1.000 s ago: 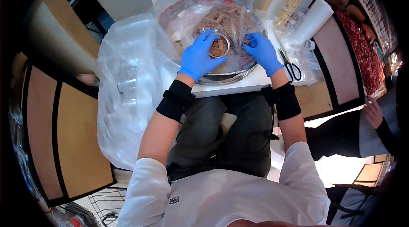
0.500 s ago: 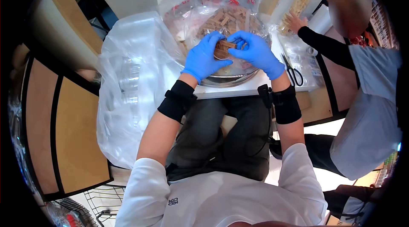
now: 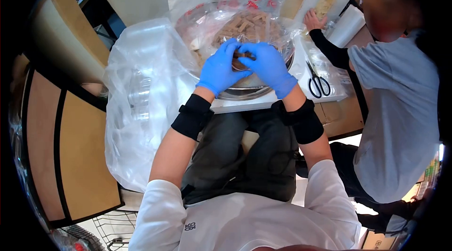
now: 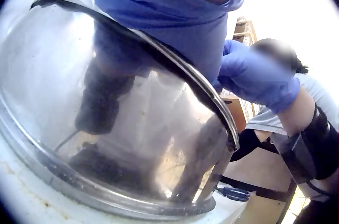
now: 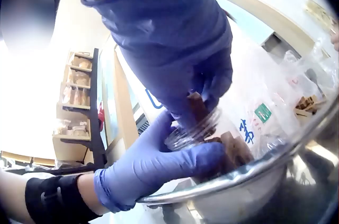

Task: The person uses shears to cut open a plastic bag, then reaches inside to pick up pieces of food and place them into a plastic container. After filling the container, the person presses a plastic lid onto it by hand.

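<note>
Over a metal basin (image 4: 132, 128), the blue-gloved left hand (image 3: 220, 68) grips a round clear plastic jar (image 5: 193, 131) with brown sticks inside, its thumb along the near side. The gloved right hand (image 3: 270, 68) is at the jar's mouth and pinches a brown stick (image 5: 198, 108) in the right wrist view. A pile of brown sticks (image 3: 254, 26) lies on clear plastic in the basin behind the hands. In the head view the hands hide most of the jar.
A large clear bag of plastic containers (image 3: 141, 91) stands left of the basin. Black scissors (image 3: 319, 83) lie to the right. Another person (image 3: 395, 109) stands at the right with a hand by a pale packet (image 3: 325, 4), near a white roll (image 3: 347, 26).
The right hand has come from the basin's right side to the jar. The left hand stays around the jar. Another person has stepped in at the right and reached to the pale packet.
</note>
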A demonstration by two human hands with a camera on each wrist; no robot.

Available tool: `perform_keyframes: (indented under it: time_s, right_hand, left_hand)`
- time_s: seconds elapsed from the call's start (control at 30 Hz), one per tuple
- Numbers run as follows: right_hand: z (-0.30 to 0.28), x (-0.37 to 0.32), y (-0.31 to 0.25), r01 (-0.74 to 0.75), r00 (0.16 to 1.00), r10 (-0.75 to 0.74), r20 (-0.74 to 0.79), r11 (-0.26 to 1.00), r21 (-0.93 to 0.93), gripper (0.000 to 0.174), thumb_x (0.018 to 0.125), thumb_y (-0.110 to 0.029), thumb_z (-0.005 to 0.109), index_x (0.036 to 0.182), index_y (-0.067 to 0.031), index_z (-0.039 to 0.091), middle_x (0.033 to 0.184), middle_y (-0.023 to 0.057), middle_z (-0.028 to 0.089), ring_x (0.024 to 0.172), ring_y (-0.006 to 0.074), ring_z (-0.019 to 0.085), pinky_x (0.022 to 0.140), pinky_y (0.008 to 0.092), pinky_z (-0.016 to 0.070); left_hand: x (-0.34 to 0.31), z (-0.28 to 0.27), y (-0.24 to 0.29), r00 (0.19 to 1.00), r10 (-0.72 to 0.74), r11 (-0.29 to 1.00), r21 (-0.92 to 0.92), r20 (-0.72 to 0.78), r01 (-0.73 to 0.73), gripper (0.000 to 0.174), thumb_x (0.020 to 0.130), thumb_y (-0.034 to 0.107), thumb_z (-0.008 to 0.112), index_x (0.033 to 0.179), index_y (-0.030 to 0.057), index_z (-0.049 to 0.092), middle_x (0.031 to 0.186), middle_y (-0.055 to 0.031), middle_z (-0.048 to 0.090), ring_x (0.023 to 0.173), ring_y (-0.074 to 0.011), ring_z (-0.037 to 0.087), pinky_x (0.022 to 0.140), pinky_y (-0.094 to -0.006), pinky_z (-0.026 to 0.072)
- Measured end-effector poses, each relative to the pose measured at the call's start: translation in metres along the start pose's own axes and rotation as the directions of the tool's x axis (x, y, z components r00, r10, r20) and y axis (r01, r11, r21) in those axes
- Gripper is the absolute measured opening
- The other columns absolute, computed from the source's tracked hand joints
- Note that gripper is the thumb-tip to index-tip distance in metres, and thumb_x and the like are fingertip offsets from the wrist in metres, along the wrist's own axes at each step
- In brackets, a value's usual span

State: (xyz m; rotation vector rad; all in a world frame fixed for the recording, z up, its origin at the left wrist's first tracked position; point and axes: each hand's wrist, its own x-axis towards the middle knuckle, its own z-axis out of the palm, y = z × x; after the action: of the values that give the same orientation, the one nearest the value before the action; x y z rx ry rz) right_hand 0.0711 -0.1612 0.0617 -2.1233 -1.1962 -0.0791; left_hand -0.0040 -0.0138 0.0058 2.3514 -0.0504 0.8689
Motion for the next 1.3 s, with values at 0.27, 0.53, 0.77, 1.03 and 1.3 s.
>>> perform_keyframes:
  time_s: [0.27, 0.53, 0.77, 1.03, 1.3]
  right_hand:
    - [0.016, -0.001, 0.013, 0.081, 0.985, -0.128, -0.113, 0.934, -0.348, 0.015, 0.077, -0.013, 0.068, 0.091, -0.0064, 0.07, 0.088, 0.0118, 0.061, 0.083, 0.0304, 0.062, 0.074, 0.0394, 0.0499]
    - [0.013, 0.002, 0.017, -0.002, 0.982, -0.061, -0.18, 0.944, -0.329, 0.012, 0.082, -0.016, 0.061, 0.084, -0.0069, 0.068, 0.089, 0.015, 0.06, 0.084, 0.0333, 0.062, 0.071, 0.0429, 0.0505]
    - [-0.013, 0.004, 0.001, -0.025, 0.988, 0.012, -0.156, 0.996, -0.084, 0.016, 0.081, -0.018, 0.067, 0.089, -0.005, 0.07, 0.086, 0.0152, 0.063, 0.082, 0.0294, 0.064, 0.071, 0.0394, 0.0512]
    - [-0.005, -0.002, 0.019, -0.003, 0.983, 0.032, -0.183, 0.988, 0.157, 0.019, 0.076, -0.009, 0.072, 0.095, -0.0057, 0.07, 0.085, 0.0123, 0.063, 0.081, 0.0264, 0.063, 0.074, 0.0354, 0.0505]
    - [-0.022, -0.014, 0.001, 0.13, 0.984, -0.169, -0.048, 0.884, -0.45, 0.013, 0.077, -0.014, 0.069, 0.089, -0.0118, 0.071, 0.086, 0.009, 0.063, 0.083, 0.0279, 0.061, 0.075, 0.0399, 0.0485]
  left_hand:
    - [0.0, 0.003, -0.002, 0.999, 0.036, 0.998, 0.057, 0.008, -0.036, 0.065, 0.069, 0.045, 0.08, 0.12, 0.0127, 0.057, 0.133, -0.0134, 0.053, 0.107, -0.032, 0.062, 0.088, -0.0396, 0.0527]
    - [-0.001, 0.001, 0.0, 0.996, 0.087, 0.993, 0.077, 0.007, -0.088, 0.065, 0.067, 0.043, 0.081, 0.121, 0.0147, 0.058, 0.133, -0.0135, 0.053, 0.107, -0.0324, 0.062, 0.088, -0.0388, 0.0524]
    - [-0.002, 0.003, -0.008, 0.992, 0.123, 0.982, 0.147, 0.0, -0.121, 0.07, 0.065, 0.045, 0.081, 0.122, 0.0122, 0.057, 0.134, -0.0127, 0.053, 0.11, -0.031, 0.06, 0.09, -0.0378, 0.0515]
    - [-0.002, 0.002, -0.002, 1.0, 0.02, 0.996, 0.088, -0.009, -0.019, 0.069, 0.067, 0.046, 0.081, 0.122, 0.0124, 0.057, 0.134, -0.0109, 0.052, 0.113, -0.0299, 0.059, 0.092, -0.0383, 0.0504]
    - [-0.001, 0.003, -0.004, 0.999, 0.016, 0.991, 0.128, 0.043, -0.022, 0.068, 0.068, 0.048, 0.08, 0.121, 0.0111, 0.059, 0.135, -0.0091, 0.052, 0.112, -0.0291, 0.06, 0.092, -0.0378, 0.0509]
